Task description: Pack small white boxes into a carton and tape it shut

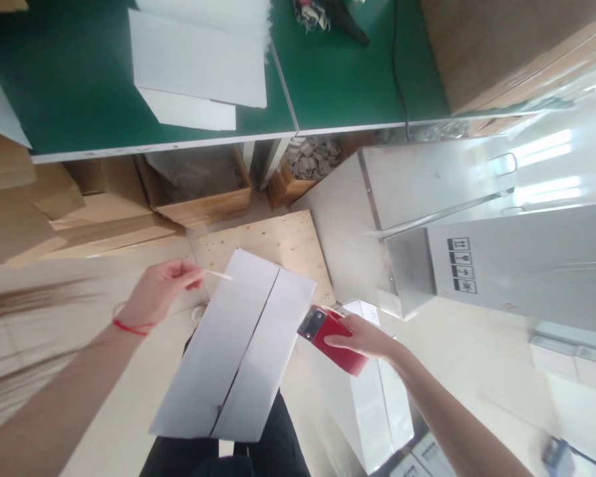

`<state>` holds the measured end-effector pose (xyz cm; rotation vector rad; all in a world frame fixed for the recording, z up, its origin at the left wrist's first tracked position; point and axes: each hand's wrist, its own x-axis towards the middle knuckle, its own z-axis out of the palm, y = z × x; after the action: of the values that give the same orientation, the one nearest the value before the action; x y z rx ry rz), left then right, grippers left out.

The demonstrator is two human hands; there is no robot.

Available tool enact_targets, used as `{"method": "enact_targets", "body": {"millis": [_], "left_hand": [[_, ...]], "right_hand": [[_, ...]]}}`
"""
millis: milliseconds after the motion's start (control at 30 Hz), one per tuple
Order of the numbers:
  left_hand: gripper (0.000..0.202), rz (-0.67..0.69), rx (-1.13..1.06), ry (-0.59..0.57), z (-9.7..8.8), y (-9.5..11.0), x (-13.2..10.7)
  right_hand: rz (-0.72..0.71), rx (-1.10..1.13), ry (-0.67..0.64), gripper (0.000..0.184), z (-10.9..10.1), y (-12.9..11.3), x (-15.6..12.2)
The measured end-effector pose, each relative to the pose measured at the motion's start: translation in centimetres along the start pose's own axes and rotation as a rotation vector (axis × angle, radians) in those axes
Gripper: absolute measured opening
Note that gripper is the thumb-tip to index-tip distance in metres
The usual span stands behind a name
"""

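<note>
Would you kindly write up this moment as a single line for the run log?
left hand: pinches clear tape strip | right hand: grips red tape dispenser | white box: flaps closed, between the hands

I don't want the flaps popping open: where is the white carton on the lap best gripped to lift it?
Probably grip the white carton by its two long outer edges, one hand from each side: its flaps meet at a centre seam, so pressing there could part them. The left hand pinches a tape strip; the right hand holds a red dispenser.
</note>
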<state>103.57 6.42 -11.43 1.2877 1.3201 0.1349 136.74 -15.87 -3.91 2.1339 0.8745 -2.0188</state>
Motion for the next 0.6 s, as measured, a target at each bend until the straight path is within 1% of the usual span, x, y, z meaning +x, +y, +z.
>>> {"method": "enact_targets", "body": {"millis": [67,100,133,200,267,400,467,533,600], "left_hand": [[0.042,-0.022,0.003,0.065,-3.1,-1.1,2.4],[0.043,-0.054,-0.011,0.099,-4.4,-1.5,3.4],[0.044,-0.097,-0.040,0.152,-5.5,-1.8,4.1],[0.050,-0.180,-0.116,0.213,-7.0,-2.1,5.1],[0.056,-0.216,-0.164,0.234,-8.0,-2.3,5.5],[0.054,-0.164,-0.162,0.288,-9.3,-3.5,6.0],[0.051,-0.159,-0.146,0.310,-9.7,-4.1,6.4],[0.051,-0.163,-0.106,0.310,-9.9,-4.6,6.8],[0.055,-0.140,-0.059,0.291,-9.4,-4.8,7.3]], "right_hand": [[0.039,0.053,0.010,0.043,-0.6,2.7,0.3],[0.064,0.063,0.013,0.045,-0.7,3.8,0.5],[0.090,0.067,0.017,0.047,-0.9,4.8,0.7],[0.128,0.078,0.019,0.051,-1.0,6.1,1.2],[0.126,0.098,0.011,0.054,-1.0,6.8,1.7],[0.082,0.104,0.004,0.052,-0.7,6.9,2.2],[0.087,0.111,-0.005,0.052,-0.5,6.8,2.4],[0.101,0.123,-0.017,0.052,-0.3,6.8,2.9],[0.116,0.128,-0.016,0.054,-0.2,6.8,3.5]]}}
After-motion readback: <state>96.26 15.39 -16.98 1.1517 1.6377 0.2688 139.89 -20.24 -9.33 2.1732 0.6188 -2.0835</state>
